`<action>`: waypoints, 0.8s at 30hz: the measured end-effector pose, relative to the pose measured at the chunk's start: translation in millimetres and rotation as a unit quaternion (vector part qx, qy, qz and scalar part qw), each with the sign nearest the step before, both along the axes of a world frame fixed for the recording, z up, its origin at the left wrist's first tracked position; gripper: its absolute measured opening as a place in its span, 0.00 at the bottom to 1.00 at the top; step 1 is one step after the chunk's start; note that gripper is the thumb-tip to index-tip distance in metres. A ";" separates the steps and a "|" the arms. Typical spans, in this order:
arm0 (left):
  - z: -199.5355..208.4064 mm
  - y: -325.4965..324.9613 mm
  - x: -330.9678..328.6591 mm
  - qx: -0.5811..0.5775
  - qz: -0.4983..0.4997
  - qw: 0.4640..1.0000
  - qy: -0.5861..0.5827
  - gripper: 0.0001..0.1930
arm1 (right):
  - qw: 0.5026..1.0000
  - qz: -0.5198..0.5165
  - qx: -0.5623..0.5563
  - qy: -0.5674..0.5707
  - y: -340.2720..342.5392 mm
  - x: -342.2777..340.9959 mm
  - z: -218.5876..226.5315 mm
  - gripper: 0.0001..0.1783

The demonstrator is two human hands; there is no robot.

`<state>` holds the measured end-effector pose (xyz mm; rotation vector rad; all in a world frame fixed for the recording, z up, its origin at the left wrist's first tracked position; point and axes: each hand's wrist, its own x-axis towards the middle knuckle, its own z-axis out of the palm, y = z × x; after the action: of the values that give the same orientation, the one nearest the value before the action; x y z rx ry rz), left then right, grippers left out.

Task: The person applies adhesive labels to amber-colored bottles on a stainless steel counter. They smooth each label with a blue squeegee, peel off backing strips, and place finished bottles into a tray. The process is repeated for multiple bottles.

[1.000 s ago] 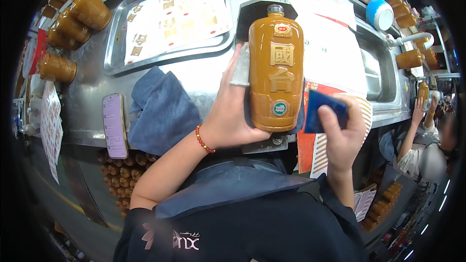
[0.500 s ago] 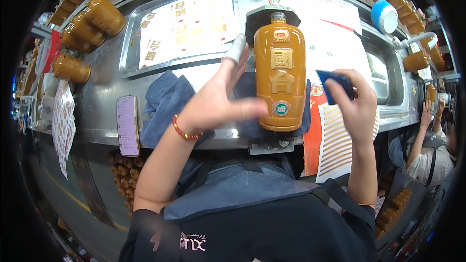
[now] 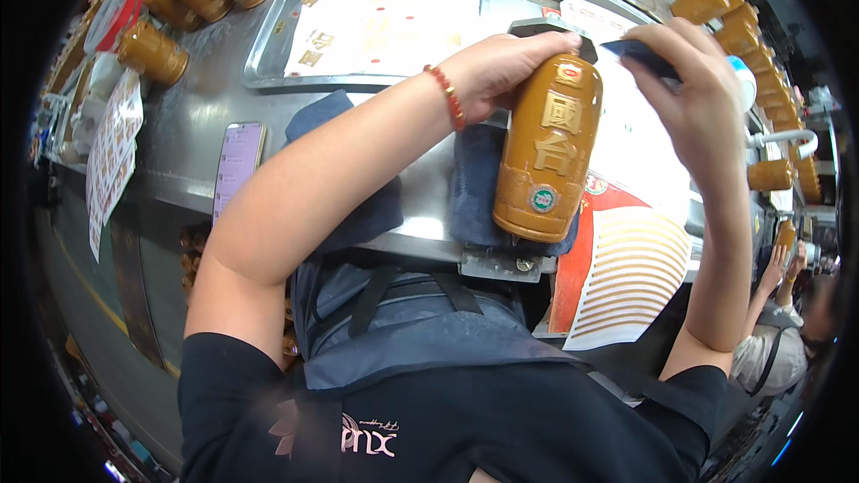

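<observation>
A glossy brown bottle (image 3: 537, 170) with raised gold characters lies tilted on a folded dark blue cloth (image 3: 474, 188), its neck end pointing away and to the right. My left hand (image 3: 506, 72) is closed round its neck and shoulder, hiding the mouth. To the right, my right hand (image 3: 702, 80) pinches a flat dark blue piece (image 3: 646, 55), perhaps a scraper or pad, just off the bottle's shoulder. Below that hand lies a white sheet with gold curved strips (image 3: 635, 268), partly over a red paper (image 3: 573, 286).
A metal tray (image 3: 259, 58) holding a sheet of gold labels (image 3: 385, 22) stands at the back left. Nearby are a phone (image 3: 238, 156), another blue cloth (image 3: 318, 114) and brown bottles (image 3: 152, 52). A tap (image 3: 783, 139) juts in at the right, near a co-worker (image 3: 787, 322).
My left hand has moved up and right and taken hold of the bottle's neck. The bottle now leans right. My right hand has risen with the blue piece.
</observation>
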<state>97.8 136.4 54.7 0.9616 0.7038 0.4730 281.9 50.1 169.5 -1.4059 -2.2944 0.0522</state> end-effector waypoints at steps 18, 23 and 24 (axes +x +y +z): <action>32.8 -110.8 -154.9 0.144 0.247 0.945 -0.159 0.19 | 0.990 -0.097 -0.011 0.103 -27.8 71.6 -22.2 0.14; 55.7 -268.8 -331.0 0.232 0.609 0.753 -0.098 0.14 | 0.984 -0.059 -0.037 0.161 -12.1 28.5 -56.1 0.15; 54.6 -298.8 -362.1 0.279 0.665 0.692 -0.041 0.14 | 0.984 -0.048 -0.040 0.167 -7.6 21.7 -58.9 0.15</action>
<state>-264.3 -162.5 109.3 0.8147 1.1462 2.1155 303.6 42.5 110.6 -1.4234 -1.9669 0.3296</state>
